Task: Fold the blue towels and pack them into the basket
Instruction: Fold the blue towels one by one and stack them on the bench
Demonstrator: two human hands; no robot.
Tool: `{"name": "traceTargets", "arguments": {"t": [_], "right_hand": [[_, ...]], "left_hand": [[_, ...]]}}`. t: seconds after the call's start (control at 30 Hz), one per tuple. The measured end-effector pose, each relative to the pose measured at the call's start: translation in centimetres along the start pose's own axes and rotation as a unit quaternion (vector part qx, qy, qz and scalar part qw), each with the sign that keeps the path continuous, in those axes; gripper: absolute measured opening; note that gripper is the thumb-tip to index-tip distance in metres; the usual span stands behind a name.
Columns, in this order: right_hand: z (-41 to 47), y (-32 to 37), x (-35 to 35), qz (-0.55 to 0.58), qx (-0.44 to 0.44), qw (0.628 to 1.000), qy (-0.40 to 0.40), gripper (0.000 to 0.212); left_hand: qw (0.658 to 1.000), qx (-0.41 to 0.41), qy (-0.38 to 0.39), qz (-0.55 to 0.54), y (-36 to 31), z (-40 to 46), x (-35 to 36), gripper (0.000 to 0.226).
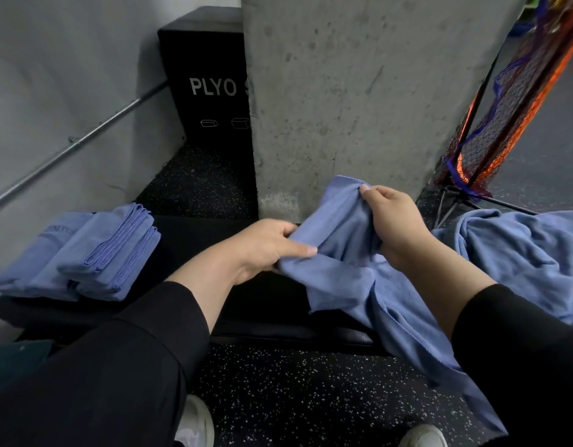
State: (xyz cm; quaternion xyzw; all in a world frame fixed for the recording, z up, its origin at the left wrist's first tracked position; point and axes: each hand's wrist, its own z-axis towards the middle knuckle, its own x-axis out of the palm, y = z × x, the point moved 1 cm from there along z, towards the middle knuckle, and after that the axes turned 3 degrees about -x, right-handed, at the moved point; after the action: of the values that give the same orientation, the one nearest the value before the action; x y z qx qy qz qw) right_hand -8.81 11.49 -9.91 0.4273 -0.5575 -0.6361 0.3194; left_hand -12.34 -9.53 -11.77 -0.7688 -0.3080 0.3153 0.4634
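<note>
Over a low black padded bench set against a bare concrete pillar, a person in black sleeves works a loose, rumpled blue terry towel, and the step in hand looks to be the opening one: finding an edge and spreading the cloth before any fold is made. The left hand has thumb and curled fingers pinched on a bunched edge of the cloth near its middle; the right hand is clamped higher up, fingers curled round a gathered corner lifted toward the pillar. Both grips are closed tight on the fabric, nothing slack between fingers and cloth. Much of the towel hangs off the bench front toward the speckled black rubber floor. Left of the hands, a stack of folded blue towels lies at the bench's end; on the right, a heap of unfolded blue towels waits. No basket can be made out with certainty, though the orange-and-black netted frame at right may belong to one. Next, by the look of it, the hands must draw apart along one edge to pull the cloth flat, keeping the trailing end off the floor.
</note>
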Motion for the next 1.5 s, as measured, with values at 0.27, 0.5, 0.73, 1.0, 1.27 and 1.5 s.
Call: {"name": "traceTargets", "arguments": {"t": [0.27, 0.5, 0.73, 1.0, 1.27, 1.5], "right_hand": [[0.6, -0.2, -2.7, -0.023, 0.002, 0.997, -0.08, 0.037], [0.8, -1.0, -3.4, -0.106, -0.015, 0.989, -0.098, 0.038], [1.2, -1.6, -4.1, -0.228, -0.015, 0.971, -0.07, 0.042], [2.1, -2.4, -3.7, -0.186, 0.037, 0.981, -0.032, 0.036], [5.1, -5.0, -3.1, -0.138, 0.002, 0.987, -0.078, 0.028], [5.8, -8.3, -1.6, -0.357, -0.003, 0.924, 0.139, 0.072]], "left_hand": [[0.965, -0.037, -0.214, 0.148, 1.4, 0.0, -4.2, 0.024], [0.96, 0.077, -0.252, 0.098, 0.7, -0.7, -5.4, 0.023], [0.933, 0.018, -0.223, 0.282, 2.1, -0.6, -7.4, 0.026], [0.907, -0.074, -0.303, 0.284, 2.0, 1.5, -7.9, 0.043], [0.944, 0.03, -0.318, -0.076, -0.1, 5.4, -5.4, 0.024], [0.942, 0.001, -0.194, 0.274, 1.8, 5.8, -4.0, 0.038]]}}
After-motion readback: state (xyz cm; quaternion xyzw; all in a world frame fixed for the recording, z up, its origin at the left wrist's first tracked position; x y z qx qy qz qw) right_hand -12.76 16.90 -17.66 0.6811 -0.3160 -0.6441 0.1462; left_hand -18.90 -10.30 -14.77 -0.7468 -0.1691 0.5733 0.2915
